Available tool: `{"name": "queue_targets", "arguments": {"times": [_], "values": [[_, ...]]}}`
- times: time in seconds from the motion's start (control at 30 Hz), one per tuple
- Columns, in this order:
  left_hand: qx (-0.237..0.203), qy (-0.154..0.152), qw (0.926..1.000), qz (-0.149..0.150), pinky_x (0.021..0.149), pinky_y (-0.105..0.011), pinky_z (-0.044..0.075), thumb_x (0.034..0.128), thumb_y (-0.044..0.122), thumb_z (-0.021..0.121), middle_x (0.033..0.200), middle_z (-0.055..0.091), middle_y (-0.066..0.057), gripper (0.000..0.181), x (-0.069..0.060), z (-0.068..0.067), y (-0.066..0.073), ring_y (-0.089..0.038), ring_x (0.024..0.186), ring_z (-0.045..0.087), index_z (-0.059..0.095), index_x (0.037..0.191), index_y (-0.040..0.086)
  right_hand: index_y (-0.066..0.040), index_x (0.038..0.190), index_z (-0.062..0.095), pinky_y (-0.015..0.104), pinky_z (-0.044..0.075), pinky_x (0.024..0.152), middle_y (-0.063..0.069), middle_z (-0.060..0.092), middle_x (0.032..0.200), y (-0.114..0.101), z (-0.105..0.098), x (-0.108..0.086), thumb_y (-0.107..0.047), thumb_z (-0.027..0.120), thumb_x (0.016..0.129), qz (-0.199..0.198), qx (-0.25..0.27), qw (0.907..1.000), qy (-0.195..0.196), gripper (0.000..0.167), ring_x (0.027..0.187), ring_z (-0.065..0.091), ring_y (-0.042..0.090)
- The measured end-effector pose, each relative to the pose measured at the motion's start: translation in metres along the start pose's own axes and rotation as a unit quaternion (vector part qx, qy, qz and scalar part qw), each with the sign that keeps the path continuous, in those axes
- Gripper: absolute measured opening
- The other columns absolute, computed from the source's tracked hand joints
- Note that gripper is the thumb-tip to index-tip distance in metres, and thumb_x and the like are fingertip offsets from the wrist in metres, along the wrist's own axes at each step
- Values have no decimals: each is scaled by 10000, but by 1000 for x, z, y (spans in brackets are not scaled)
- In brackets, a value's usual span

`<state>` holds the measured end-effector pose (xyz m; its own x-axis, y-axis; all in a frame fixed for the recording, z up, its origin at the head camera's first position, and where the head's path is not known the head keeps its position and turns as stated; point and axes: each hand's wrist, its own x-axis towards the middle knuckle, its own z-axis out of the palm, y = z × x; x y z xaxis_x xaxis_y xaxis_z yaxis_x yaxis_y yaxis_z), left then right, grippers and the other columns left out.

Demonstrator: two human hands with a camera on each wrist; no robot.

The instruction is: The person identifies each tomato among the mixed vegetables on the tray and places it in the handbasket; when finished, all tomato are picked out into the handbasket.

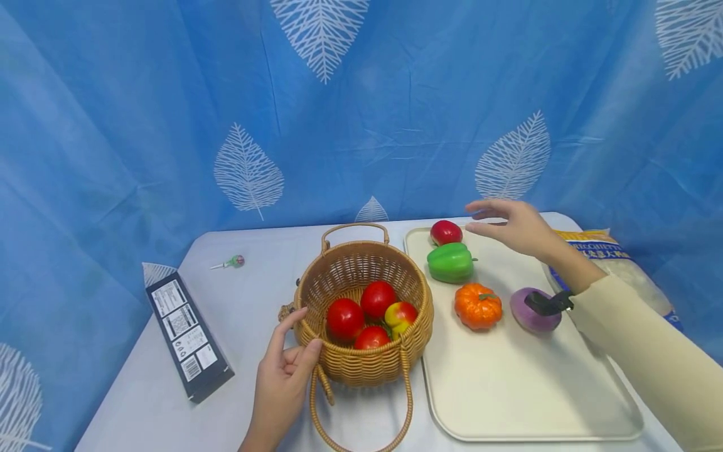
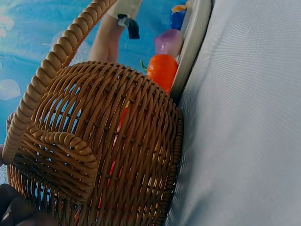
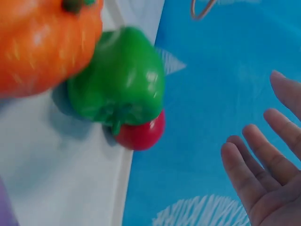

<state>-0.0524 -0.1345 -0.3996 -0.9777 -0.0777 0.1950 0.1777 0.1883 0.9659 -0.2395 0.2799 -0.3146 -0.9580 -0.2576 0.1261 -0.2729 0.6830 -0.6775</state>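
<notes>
A round wicker basket [image 1: 361, 361] holds several fruits: red round ones [image 1: 345, 319] and a red-and-yellow one [image 1: 401, 317]. My left hand [image 1: 282, 376] holds the basket's near-left rim, thumb and index finger on the edge. In the left wrist view, the basket's woven side [image 2: 122, 150] hides most of its contents. My right hand [image 1: 516, 229] hovers over the far end of a cream tray [image 1: 508, 402], fingers spread and holding nothing. Nearest to it are a red fruit [image 1: 446, 232] and a green bell pepper [image 1: 450, 263], which lie together on the tray.
An orange pumpkin [image 1: 478, 306] and a purple onion-shaped vegetable [image 1: 533, 314] sit on the tray. Beyond its right edge lies a pasta bag [image 1: 627, 270]. On the left are a dark box [image 1: 189, 336] and a lollipop [image 1: 233, 261]. A blue curtain [image 1: 395, 125] hangs behind the table.
</notes>
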Motion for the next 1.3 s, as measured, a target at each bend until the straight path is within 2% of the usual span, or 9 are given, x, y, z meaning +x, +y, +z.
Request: {"name": "queue_targets", "arguments": {"times": [0.13,0.27,0.53,0.7,0.8,1.03,1.2,1.3], "values": [[-38,-4,10000,32,367,-178,201,998,214,696,520,371,18,500,0,0,0,-54,427,279,499,1457,239,-115,1426,575,635,431,1034,134,567,1431,16,-2,17,-444,716,960,258,181,9992,-258,588,1312,527,363],[-5,6,9999,104,365,-173,195,1000,207,694,516,364,27,496,0,1,-1,-51,421,270,501,1454,254,-81,1444,553,609,441,1042,179,550,1444,29,-3,37,-435,719,960,457,155,9977,-479,622,1305,529,398],[-68,-8,9999,132,362,-174,191,1002,203,690,513,363,29,494,0,-1,-1,-48,423,272,503,1458,220,-64,1465,537,619,447,1033,239,512,1465,44,10,68,-367,712,980,335,-252,9915,-1235,598,1332,492,459],[-111,-12,9998,139,356,-178,187,1001,197,692,511,357,29,488,-1,-1,-1,-46,421,266,508,1449,251,-66,1479,524,622,417,1062,249,483,1491,51,20,75,-365,710,982,298,-38,9879,-1522,610,1337,480,464],[-116,-22,9999,110,357,-177,188,1000,196,692,513,361,30,488,0,-1,-2,-46,421,270,509,1450,246,-61,1504,489,596,439,1055,250,470,1500,55,24,75,-350,693,995,342,130,9860,-1626,620,1327,484,457],[-22,-3,9998,204,344,-178,188,1001,187,689,506,364,34,490,0,-1,-1,-29,410,269,506,1454,230,-63,1545,423,523,509,1003,249,428,1526,63,33,75,-336,689,996,634,525,9819,-1704,668,1330,479,433],[-37,-3,9998,211,343,-177,192,1001,175,688,508,370,31,493,-1,-1,-1,-31,414,273,503,1457,214,-57,1537,428,528,509,1004,276,433,1512,70,42,78,-328,693,996,682,526,9816,-1706,660,1346,449,453],[-43,-13,9999,149,349,-173,195,1001,185,690,510,372,30,488,-1,0,-1,-38,418,274,505,1447,253,-55,1536,426,549,489,1022,293,432,1507,73,44,78,-330,695,995,674,553,9821,-1670,664,1365,425,464]]}}
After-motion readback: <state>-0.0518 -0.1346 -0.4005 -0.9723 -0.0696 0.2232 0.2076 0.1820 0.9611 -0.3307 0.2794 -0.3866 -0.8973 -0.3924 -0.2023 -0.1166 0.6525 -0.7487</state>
